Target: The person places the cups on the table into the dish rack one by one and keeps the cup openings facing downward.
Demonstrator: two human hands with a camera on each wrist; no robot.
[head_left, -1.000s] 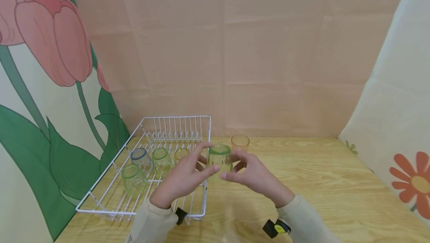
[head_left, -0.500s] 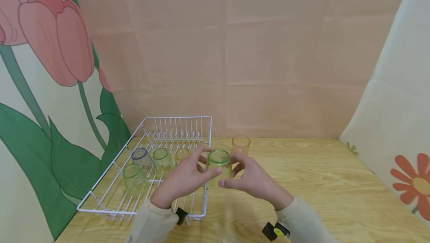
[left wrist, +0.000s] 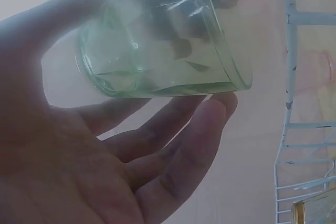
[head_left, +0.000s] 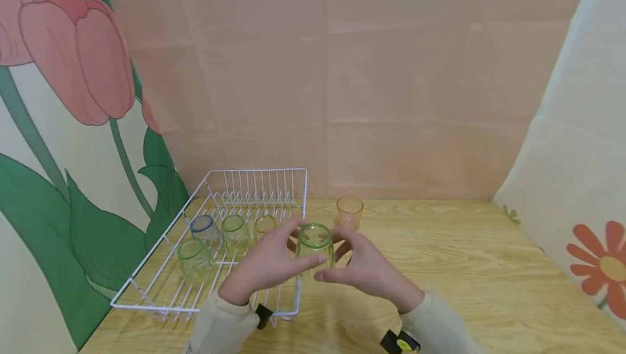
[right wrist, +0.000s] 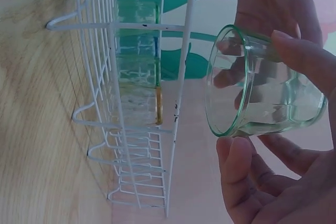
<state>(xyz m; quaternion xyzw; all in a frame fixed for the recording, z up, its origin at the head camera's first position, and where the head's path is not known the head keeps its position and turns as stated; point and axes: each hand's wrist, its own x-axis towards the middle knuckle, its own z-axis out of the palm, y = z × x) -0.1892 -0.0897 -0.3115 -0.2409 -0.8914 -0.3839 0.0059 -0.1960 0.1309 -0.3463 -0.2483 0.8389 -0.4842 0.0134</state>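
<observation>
In the head view, a clear green glass (head_left: 315,250) hangs above the table, just right of the rack, with its wider rim downward. My left hand (head_left: 271,256) holds its left side between thumb and fingers. On the other side, my right hand (head_left: 362,264) grips it the same way. The right wrist view shows the right fingertips against the rim of the glass (right wrist: 273,85). Inside the white wire dish rack (head_left: 161,309) stand a blue-rimmed glass (head_left: 204,230), two green glasses (head_left: 236,234) and a yellow-rimmed glass (head_left: 265,225).
An orange-tinted glass (head_left: 349,211) stands on the wood-grain table (head_left: 440,267) beyond the hands. The rack's raised right rail (head_left: 304,191) runs close beside the left hand. Printed cloth walls (head_left: 391,98) border the table at the back and sides.
Both hands have brought the green glass slightly lower and to the left. More of its round top face shows now. The rack and the other glasses stay put.
</observation>
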